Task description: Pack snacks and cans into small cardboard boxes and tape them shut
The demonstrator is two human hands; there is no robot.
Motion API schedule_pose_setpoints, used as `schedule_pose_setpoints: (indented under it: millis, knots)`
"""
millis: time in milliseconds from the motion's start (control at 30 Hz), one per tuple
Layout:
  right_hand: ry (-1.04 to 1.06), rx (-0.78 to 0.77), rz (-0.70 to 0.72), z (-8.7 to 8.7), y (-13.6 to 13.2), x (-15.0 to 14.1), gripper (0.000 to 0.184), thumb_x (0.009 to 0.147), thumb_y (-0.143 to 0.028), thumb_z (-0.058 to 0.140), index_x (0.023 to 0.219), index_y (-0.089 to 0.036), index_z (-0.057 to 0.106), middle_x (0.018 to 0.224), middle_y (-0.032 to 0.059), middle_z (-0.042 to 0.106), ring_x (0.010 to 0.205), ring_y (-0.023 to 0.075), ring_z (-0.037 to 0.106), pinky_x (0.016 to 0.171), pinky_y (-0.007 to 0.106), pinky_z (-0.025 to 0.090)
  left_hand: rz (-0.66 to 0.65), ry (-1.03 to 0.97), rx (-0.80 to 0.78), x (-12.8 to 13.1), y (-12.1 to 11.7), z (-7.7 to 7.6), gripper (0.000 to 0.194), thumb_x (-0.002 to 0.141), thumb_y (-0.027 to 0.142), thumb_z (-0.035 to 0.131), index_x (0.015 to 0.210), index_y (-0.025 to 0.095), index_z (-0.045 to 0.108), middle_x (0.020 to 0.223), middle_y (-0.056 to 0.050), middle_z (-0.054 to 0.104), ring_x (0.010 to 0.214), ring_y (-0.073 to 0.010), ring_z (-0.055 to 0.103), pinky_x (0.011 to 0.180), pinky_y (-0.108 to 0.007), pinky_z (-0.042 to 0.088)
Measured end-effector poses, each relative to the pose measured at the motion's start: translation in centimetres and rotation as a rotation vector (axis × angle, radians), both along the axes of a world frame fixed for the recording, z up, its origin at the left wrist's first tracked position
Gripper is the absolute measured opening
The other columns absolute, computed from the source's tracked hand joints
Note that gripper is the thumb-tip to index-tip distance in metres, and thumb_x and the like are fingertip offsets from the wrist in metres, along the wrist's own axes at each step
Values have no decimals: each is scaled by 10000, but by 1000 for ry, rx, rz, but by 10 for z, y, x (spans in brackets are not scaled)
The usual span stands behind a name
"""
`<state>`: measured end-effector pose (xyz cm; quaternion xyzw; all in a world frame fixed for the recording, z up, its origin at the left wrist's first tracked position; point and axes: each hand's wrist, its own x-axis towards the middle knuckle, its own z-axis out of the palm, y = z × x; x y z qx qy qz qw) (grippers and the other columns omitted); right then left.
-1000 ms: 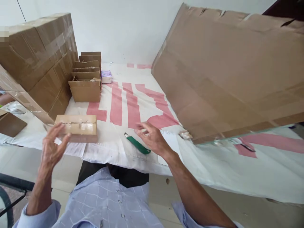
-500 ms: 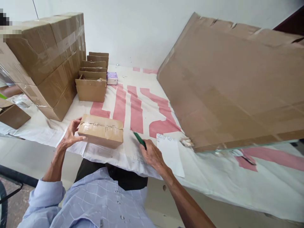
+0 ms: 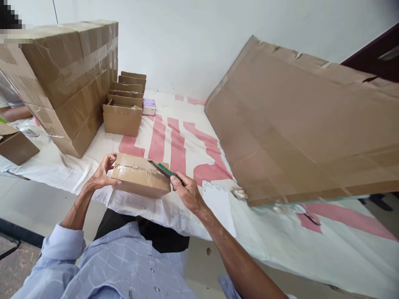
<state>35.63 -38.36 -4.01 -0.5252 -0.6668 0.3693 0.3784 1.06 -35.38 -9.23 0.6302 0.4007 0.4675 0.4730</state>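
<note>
Cutter (image 3: 166, 170) firmly wrapped in the right hand (image 3: 188, 193), blade aiming left and away, slantwise over the carton (image 3: 134, 175); contact, can't tell! Carton lies lengthwise left to right near the cloth's (image 3: 264, 236) front edge, left end pinched by the left hand (image 3: 102, 173). Pink-patterned cloth spreads beyond, between open boxes (image 3: 121, 120) and a big cardboard sheet (image 3: 296, 133).

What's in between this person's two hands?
In the head view, a taped cardboard box lies between the left hand, which grips one end, and the right hand. The right hand's green utility knife extends over the box.
</note>
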Motion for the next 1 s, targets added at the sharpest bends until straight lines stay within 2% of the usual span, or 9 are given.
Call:
schedule_pose_setpoints:
  millis: [167, 267, 367, 567, 767, 867, 1000]
  knots:
    - [-114, 98, 168, 28, 10, 3, 410, 976, -619, 609, 905, -236, 737, 784, 35, 670, 753, 233, 619, 713, 349, 494, 67, 84, 48, 6, -28, -2, 903, 538, 580, 1029, 1206, 297, 490, 1552, -151, 474, 1495, -365, 502, 1216, -526, 434]
    - [-192, 134, 319, 47, 16, -9, 337, 1000, -526, 610, 928, -244, 781, 827, 45, 729, 768, 229, 651, 758, 357, 502, 69, 85, 54, 13, -39, -3, 920, 546, 588, 1028, 1240, 296, 501, 1567, -161, 466, 1482, -373, 506, 1230, -541, 412]
    - [-297, 181, 412, 59, 21, -24, 314, 1015, -477, 600, 924, -244, 790, 821, 44, 741, 757, 210, 652, 745, 342, 487, 62, 72, 69, 18, -42, -3, 906, 559, 589, 1026, 1247, 290, 518, 1593, -167, 454, 1493, -387, 498, 1246, -556, 388]
    - [-454, 322, 472, 63, 30, -37, 290, 1063, -387, 572, 962, -219, 785, 846, 38, 750, 744, 173, 641, 697, 301, 447, 36, 62, 66, 18, -40, 0, 902, 555, 550, 1044, 1237, 271, 522, 1651, -195, 428, 1532, -417, 466, 1274, -592, 333]
    - [-619, 407, 480, 68, 36, -47, 252, 1062, -355, 629, 910, -212, 770, 783, 19, 712, 703, 156, 601, 639, 292, 372, 24, 72, 81, 19, -41, -2, 895, 587, 520, 1035, 1271, 270, 513, 1635, -201, 447, 1545, -415, 459, 1259, -601, 371]
    - [-714, 423, 499, 75, 37, -57, 238, 1064, -337, 636, 923, -204, 776, 823, 28, 731, 726, 161, 616, 626, 300, 330, 25, 80, 105, 18, -40, -2, 888, 597, 516, 1031, 1274, 265, 514, 1608, -195, 465, 1513, -402, 495, 1252, -598, 392]
    - [-869, 467, 518, 78, 42, -52, 312, 1086, -405, 610, 921, -198, 774, 817, 45, 737, 715, 174, 614, 608, 317, 282, 46, 110, 126, 14, -40, 1, 866, 612, 514, 1022, 1265, 251, 519, 1560, -193, 489, 1470, -387, 532, 1236, -578, 432]
